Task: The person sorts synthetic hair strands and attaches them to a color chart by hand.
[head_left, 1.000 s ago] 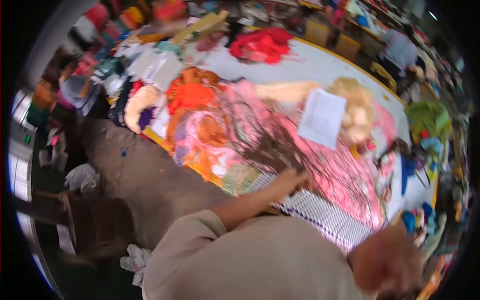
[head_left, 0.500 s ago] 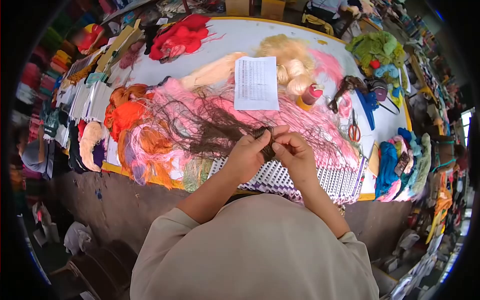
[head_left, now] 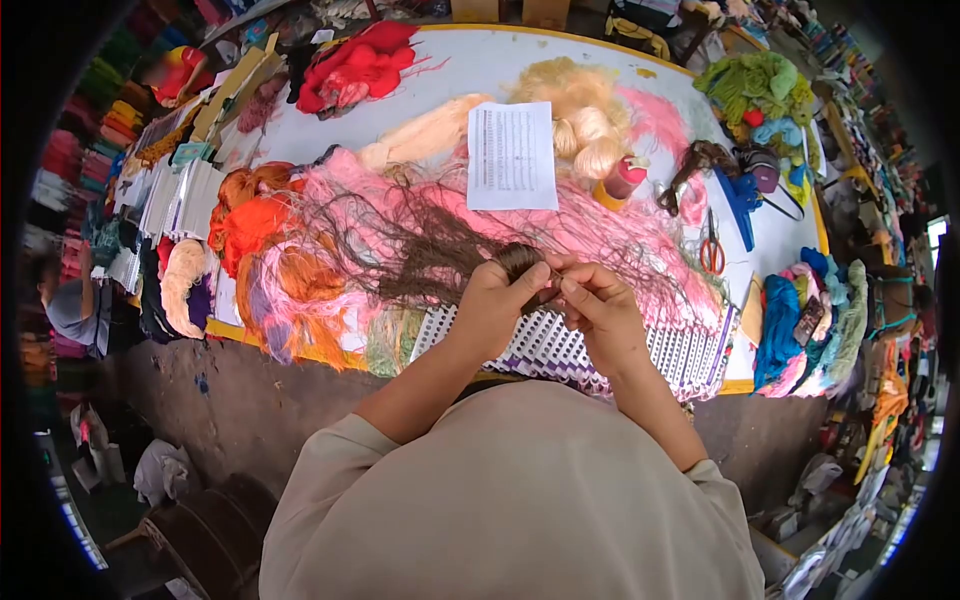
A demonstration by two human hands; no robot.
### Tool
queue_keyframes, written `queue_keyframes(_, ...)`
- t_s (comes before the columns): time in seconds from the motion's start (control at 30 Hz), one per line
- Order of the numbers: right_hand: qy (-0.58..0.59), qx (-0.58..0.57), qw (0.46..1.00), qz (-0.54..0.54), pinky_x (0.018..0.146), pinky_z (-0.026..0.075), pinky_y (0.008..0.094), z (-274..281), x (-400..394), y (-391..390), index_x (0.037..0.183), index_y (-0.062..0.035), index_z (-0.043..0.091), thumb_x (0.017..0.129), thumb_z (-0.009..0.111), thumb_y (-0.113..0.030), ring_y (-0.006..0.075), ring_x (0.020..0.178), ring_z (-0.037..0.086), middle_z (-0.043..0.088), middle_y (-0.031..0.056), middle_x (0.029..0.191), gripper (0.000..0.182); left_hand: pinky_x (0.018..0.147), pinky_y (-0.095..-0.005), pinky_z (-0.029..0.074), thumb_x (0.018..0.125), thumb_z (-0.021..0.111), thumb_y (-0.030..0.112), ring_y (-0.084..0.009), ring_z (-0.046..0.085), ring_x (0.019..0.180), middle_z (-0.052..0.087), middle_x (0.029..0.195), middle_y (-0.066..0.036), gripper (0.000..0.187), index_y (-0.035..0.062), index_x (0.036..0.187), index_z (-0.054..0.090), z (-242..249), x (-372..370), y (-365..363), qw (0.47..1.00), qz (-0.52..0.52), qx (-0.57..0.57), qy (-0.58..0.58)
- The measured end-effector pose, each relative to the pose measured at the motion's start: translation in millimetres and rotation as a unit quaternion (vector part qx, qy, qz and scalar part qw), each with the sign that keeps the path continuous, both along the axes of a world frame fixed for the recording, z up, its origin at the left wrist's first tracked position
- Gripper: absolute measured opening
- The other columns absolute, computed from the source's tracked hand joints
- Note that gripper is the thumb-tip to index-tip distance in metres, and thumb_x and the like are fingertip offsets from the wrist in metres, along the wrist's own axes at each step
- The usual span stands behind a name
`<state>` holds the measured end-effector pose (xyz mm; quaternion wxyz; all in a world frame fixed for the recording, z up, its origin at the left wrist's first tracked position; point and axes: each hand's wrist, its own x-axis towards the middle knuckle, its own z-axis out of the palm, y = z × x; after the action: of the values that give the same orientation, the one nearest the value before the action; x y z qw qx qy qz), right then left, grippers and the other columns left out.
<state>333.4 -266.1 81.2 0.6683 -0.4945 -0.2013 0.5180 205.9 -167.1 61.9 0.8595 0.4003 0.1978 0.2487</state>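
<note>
A skein of dark brown thread is bunched in my left hand, its thumb pressed against the fingers. From there the brown strands trail left over a tangle of pink thread. My right hand is beside it, thumb and forefinger pinched together at the skein's right end; it seems to hold fine brown strands, too thin to make out clearly. Below both hands lie white cards with rows of holes along the table's near edge. A printed sheet rests on the pink thread just beyond my hands.
Orange-handled scissors and a thread cone lie to the right. Blue skeins hang at the right near corner. Orange thread, red thread and stacked white cards occupy the left. A person is at far left.
The brown skein shows more above my left hand, as a smooth rounded bunch. My right hand has shifted slightly right and down, its fingers drawn closer together.
</note>
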Motion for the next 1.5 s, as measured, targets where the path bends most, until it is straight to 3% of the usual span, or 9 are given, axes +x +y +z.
queue_keyframes(0.5, -0.004, 0.012, 1.0, 0.006, 0.056, 0.04, 0.0206, -0.7, 5.8, -9.9, 0.097, -0.0072, 0.059, 0.097, 0.055, -0.019, 0.0058, 0.06, 0.047, 0.059, -0.0015, 0.081, 0.012, 0.075, -0.0285, 0.049, 0.1, 0.048, 0.024, -0.0143, 0.06, 0.076, 0.066, 0.089, -0.009, 0.034, -0.0054, 0.1, 0.064, 2.3, 1.8, 5.6, 0.997, 0.04, -0.049, 0.038)
queue_keyframes(0.67, 0.004, 0.02, 0.972, -0.235, 0.096, 0.044, 0.0359, -45.4, 103.4, -60.2, 0.098, -0.0093, 0.058, 0.098, 0.051, -0.022, 0.0195, 0.105, 0.057, 0.062, 0.0104, 0.114, 0.014, 0.045, -0.0224, 0.031, 0.089, 0.056, 0.007, -0.0079, 0.039, 0.05, 0.044, 0.061, 0.001, 0.012, 0.007, 0.078, 0.053, -48.2, -35.4, 90.5, 0.966, 0.067, -0.25, 0.007)
queue_keyframes(0.87, 0.09, 0.022, 0.933, -0.348, 0.062, 0.045, 0.0261, -174.6, 338.0, -310.4, 0.077, -0.0097, 0.053, 0.09, 0.055, -0.01, 0.015, 0.06, 0.048, 0.05, 0.0008, 0.068, 0.013, 0.043, -0.0219, 0.024, 0.09, 0.047, 0.002, -0.0085, 0.027, 0.046, 0.027, 0.056, 0.003, 0.023, 0.0101, 0.069, 0.039, -118.7, -162.3, 233.4, 0.918, 0.281, -0.275, 0.048)
queue_keyframes(0.97, -0.249, -0.239, 0.745, -0.571, 0.05, 0.04, 0.0255, -108.0, 384.9, -415.2, 0.073, -0.0092, 0.051, 0.086, 0.05, -0.006, 0.0153, 0.052, 0.045, 0.046, 0.001, 0.062, 0.013, 0.042, -0.0228, 0.023, 0.086, 0.051, 0.002, -0.0083, 0.028, 0.046, 0.033, 0.058, 0.003, 0.014, 0.0082, 0.075, 0.045, -108.0, -201.1, 256.1, 0.9, 0.342, -0.269, -0.03)
queue_keyframes(1.0, -0.067, -0.051, 0.767, -0.636, 0.047, 0.039, 0.0265, -97.6, 415.6, -461.8, 0.069, -0.006, 0.051, 0.084, 0.049, -0.006, 0.0141, 0.049, 0.043, 0.043, 0.0014, 0.06, 0.015, 0.042, -0.023, 0.023, 0.085, 0.052, 0.002, -0.0081, 0.028, 0.046, 0.035, 0.058, 0.003, 0.01, 0.0079, 0.079, 0.047, -102.3, -200.1, 252.7, 0.898, 0.327, -0.283, -0.083)
queue_keyframes(1.13, -0.688, -0.358, 0.5, -0.385, 0.059, 0.047, 0.0316, -90.8, 365.5, -385.8, 0.079, -0.004, 0.058, 0.091, 0.046, -0.017, 0.0181, 0.064, 0.054, 0.055, 0.0052, 0.074, 0.022, 0.039, -0.0187, 0.026, 0.086, 0.051, 0.005, -0.0046, 0.027, 0.044, 0.032, 0.054, 0.005, 0.021, 0.0027, 0.107, 0.057, -99.8, -77.5, 145.6, 0.958, 0.207, -0.18, 0.08)
queue_keyframes(1.23, -0.217, -0.185, 0.881, -0.378, 0.072, 0.048, 0.0303, -199.3, 328.0, -316.5, 0.106, -0.0042, 0.061, 0.1, 0.042, -0.022, 0.015, 0.084, 0.059, 0.062, 0.009, 0.091, 0.027, 0.037, -0.0165, 0.022, 0.09, 0.059, 0.013, -0.0022, 0.032, 0.046, 0.053, 0.068, 0.003, 0.019, 0.0064, 0.107, 0.062, -139.0, 29.7, 56.4, 0.935, 0.058, -0.31, 0.16)
queue_keyframes(1.27, -0.535, -0.224, 0.799, -0.16, 0.065, 0.045, 0.0307, -242.5, 319.7, -291.2, 0.104, -0.005, 0.06, 0.1, 0.043, -0.024, 0.0121, 0.075, 0.054, 0.058, 0.007, 0.084, 0.026, 0.038, -0.0158, 0.022, 0.091, 0.062, 0.017, -0.0014, 0.033, 0.047, 0.063, 0.085, -0.001, 0.019, 0.0057, 0.105, 0.064, -164.1, 52.0, 33.6, 0.939, -0.016, -0.266, 0.217)
queue_keyframes(1.5, -0.404, -0.271, 0.871, 0.068, 0.062, 0.049, 0.0463, -256.9, 182.4, -135.2, 0.099, -0.0109, 0.058, 0.092, 0.057, -0.025, 0.0367, 0.07, 0.064, 0.065, 0.0163, 0.074, 0.016, 0.045, -0.0275, 0.043, 0.083, 0.064, 0.018, -0.0132, 0.056, 0.049, 0.069, 0.078, -0.011, 0.021, -0.002, 0.087, 0.067, -246.7, 170.3, -75.6, 0.868, -0.19, 0.133, 0.438)
